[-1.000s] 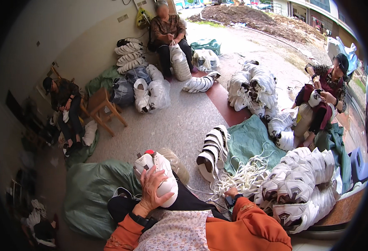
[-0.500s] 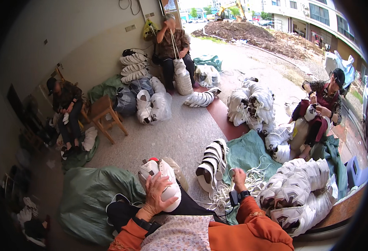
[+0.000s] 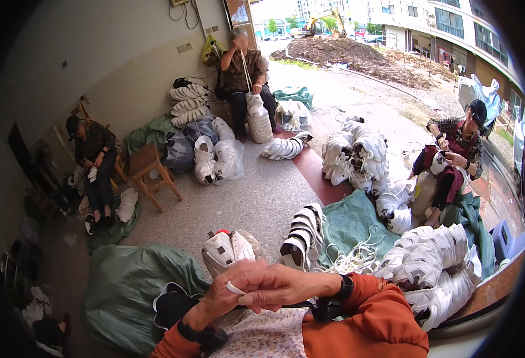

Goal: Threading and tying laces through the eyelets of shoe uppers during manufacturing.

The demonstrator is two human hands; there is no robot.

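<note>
My left hand (image 3: 225,293) and my right hand (image 3: 283,285) are closed together in front of my apron, their fingers overlapping. A short bit of white shoelace (image 3: 234,288) shows where they meet; most of it is hidden by the fingers. Just beyond them are white shoe uppers (image 3: 226,247) with a red spot at the top, partly covered by my left hand. To the right of these, a curved stack of white and black shoe uppers (image 3: 304,232) lies on the floor. A heap of loose white laces (image 3: 358,258) is beyond my right forearm.
A green sack (image 3: 137,292) bulges at my left, and bundled white uppers (image 3: 426,268) crowd my right side. A green cloth (image 3: 358,218) lies ahead. A wooden stool (image 3: 149,167) stands farther left. Three people sit around the room, each handling white shoe parts or laces.
My left hand has let go of the white shoe upper and moved nearer to me. My right hand has come left from the lace heap, and both hands now meet at the white shoelace.
</note>
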